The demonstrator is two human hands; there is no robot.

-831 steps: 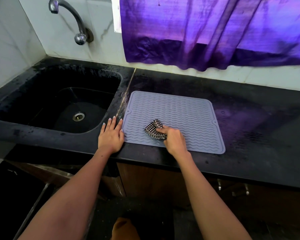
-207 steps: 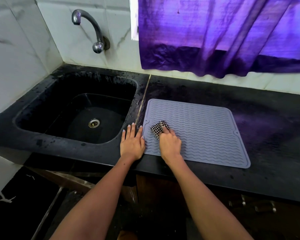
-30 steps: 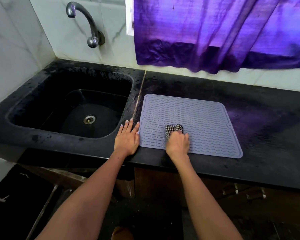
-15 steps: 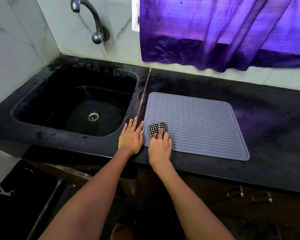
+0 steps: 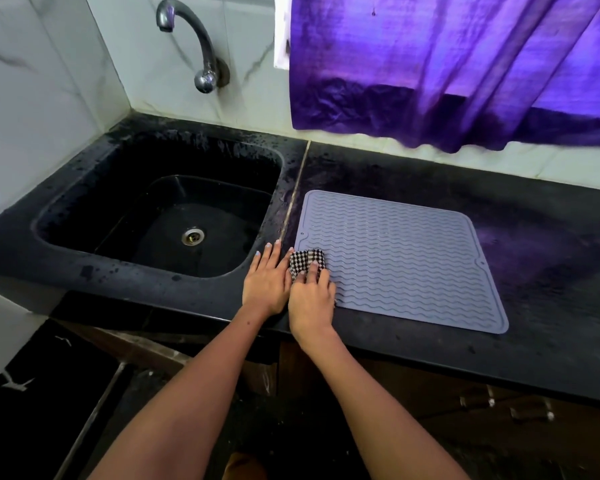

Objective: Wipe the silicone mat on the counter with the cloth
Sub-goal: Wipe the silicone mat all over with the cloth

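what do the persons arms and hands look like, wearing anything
Both forearms are bare, with no sleeves, watch or bracelets in view. The left hand and right hand wear no gloves or rings that show. The fingernails carry pale, light-coloured polish.

Counter point(image 5: 499, 358): black stone, speckled, running left to right along the tiled wall.
Seam point(image 5: 293, 202): pale line crossing the counter from far to near, between sink and mat.
Sink point(image 5: 160, 216): black basin sunk into the counter's left part.
Mat point(image 5: 402, 258): grey, wavy ribs, flat on the counter right of the seam.
Cloth point(image 5: 303, 261): checked, bunched on the mat's near left edge.
Left hand point(image 5: 265, 282): flat on the counter, just left of the mat.
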